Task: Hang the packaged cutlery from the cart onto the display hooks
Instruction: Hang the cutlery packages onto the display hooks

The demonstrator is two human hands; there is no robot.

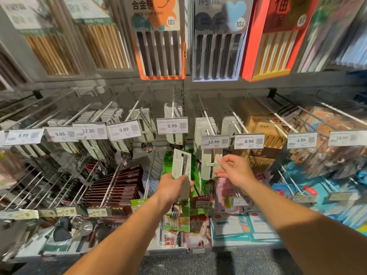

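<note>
Gripping a packaged fork by the lower part of its pale card, the left hand held it upright in front of the display hooks, its fingers clamped around the card while the tines pointed down below the wrist. The card's hang hole sat at its top, below the 9.99 price tag. The right hand reached toward the hanging packs under the 12.90 tag, its fingers loosely curled and apart, holding nothing. Boxed chopsticks hung on the row above.
</note>
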